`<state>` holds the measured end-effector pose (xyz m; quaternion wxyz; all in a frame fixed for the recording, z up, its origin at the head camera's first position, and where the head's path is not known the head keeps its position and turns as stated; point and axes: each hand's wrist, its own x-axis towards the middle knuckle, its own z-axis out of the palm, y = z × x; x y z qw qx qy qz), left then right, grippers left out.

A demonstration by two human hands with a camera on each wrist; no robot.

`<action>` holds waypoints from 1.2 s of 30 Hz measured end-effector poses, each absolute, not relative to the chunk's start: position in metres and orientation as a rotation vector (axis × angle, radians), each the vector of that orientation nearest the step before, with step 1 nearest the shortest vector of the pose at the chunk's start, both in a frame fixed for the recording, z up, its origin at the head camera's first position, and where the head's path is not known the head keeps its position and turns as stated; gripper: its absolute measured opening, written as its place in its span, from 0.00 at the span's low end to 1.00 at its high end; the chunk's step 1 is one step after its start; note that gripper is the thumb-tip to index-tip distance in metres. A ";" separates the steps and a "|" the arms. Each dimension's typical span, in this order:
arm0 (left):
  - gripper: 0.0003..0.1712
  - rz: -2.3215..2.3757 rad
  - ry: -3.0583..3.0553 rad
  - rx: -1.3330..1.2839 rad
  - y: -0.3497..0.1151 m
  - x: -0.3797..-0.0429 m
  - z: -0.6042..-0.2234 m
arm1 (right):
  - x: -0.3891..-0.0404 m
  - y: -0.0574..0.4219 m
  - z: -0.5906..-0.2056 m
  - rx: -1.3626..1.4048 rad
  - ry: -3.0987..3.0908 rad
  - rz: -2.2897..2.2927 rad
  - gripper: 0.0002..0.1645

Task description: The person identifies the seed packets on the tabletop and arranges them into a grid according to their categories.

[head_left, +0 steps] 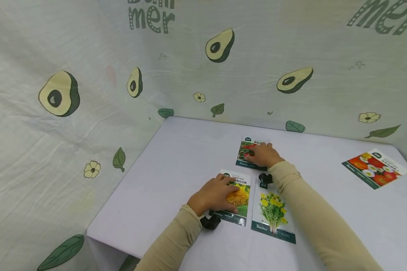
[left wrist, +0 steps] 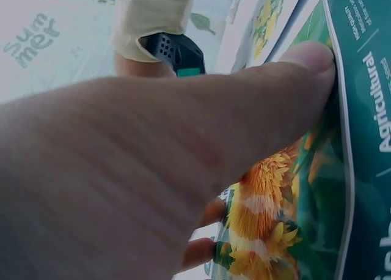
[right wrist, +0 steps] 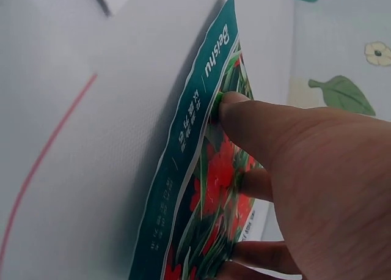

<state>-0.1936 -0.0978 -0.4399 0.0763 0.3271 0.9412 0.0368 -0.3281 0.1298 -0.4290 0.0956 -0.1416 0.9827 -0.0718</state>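
Note:
My left hand rests on a seed packet with orange-yellow sunflowers. In the left wrist view the thumb lies straight across the sunflower packet near its green band, and fingertips touch its printed face. Farther back, my right hand touches a seed packet with red flowers. The right wrist view has the thumb and fingers spread over the front of this red-flower packet, with a shadow beside its green edge. Between the forearms lies a yellow-flower packet, its upper part close to the right wrist.
Another packet with red, orange and white flowers lies apart at the right on the white table. A cloth with avocado prints hangs behind and to the left of the table. Dark wrist devices sit at both cuffs.

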 end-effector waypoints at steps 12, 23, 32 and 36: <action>0.43 0.101 2.800 0.986 -0.099 -0.193 -0.443 | -0.326 0.117 -0.433 -0.448 2.922 -0.206 0.38; 0.43 0.113 2.798 0.986 -0.097 -0.195 -0.440 | -0.327 0.115 -0.430 -0.483 2.964 -0.180 0.35; 0.43 0.123 2.792 0.992 -0.096 -0.194 -0.439 | -0.329 0.112 -0.433 -0.460 2.937 -0.222 0.36; 0.43 0.117 2.802 0.999 -0.097 -0.194 -0.439 | -0.331 0.108 -0.430 -0.458 2.938 -0.225 0.36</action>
